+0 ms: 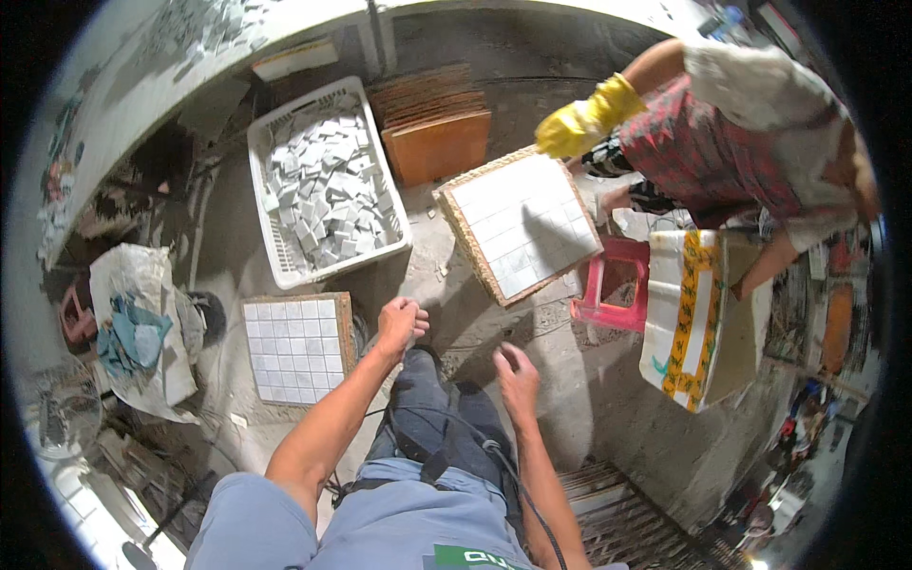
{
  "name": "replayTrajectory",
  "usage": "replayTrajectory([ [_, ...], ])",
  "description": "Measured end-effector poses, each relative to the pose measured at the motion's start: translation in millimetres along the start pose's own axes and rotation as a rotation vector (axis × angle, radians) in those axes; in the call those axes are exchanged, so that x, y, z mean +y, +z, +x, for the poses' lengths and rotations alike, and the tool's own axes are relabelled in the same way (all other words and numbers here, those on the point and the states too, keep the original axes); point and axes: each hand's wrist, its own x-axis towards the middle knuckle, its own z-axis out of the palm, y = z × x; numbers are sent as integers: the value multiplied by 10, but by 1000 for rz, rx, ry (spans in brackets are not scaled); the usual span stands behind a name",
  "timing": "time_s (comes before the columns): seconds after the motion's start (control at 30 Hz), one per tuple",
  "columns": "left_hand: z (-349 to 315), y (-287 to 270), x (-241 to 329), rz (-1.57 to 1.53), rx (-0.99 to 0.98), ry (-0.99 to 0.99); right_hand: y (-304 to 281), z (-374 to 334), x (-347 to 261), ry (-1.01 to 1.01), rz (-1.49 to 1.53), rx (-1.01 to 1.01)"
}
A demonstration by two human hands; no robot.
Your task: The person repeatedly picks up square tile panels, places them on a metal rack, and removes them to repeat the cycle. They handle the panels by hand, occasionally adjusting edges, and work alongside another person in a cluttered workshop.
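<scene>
While both hands hover empty above the knees, nearest item noted: square tile board (298,348), flat on the concrete floor (446,313) just left of the left hand (399,323). Wood-rimmed, filled with a grid of small white tiles. Left hand loosely curled, fingers bent inward, gripping nothing, apart from the board's right edge. Right hand (518,375) slack, fingers spread downward, holding nothing, over the dark trouser leg (427,418).

Further ahead: second tile board (520,223), larger in view, tilted, propped on the floor with its far corner held by a co-worker's yellow-gloved hand (579,122). Same white grid, woven-looking rim. Co-worker seated at upper right in red patterned clothing.

Left of that board: white plastic basket (275,237), heaped with loose white tiles. Behind it: stack of brown boards (437,128), leaning. Right of the tilted board: pink plastic stool (617,285), beside it a white carton with yellow tape (698,323). Far left: crumpled sack with blue scraps (133,332). Along the upper left: pale surface (152,85) strewn with tile pieces.
</scene>
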Motion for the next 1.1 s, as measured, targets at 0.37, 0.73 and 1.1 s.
replayTrajectory([
  [0.37, 1359, 58, -117, -8, 316, 182, 1431, 2460, -894, -768, -593, -205],
  [0.73, 3000, 802, 349, -37, 397, 312, 1880, 3696, -456, -1256, -692, -279],
  [1.1, 3077, 913, 367, -689, 58, 189, 1848, 3807, -563, -1185, -824, -352],
])
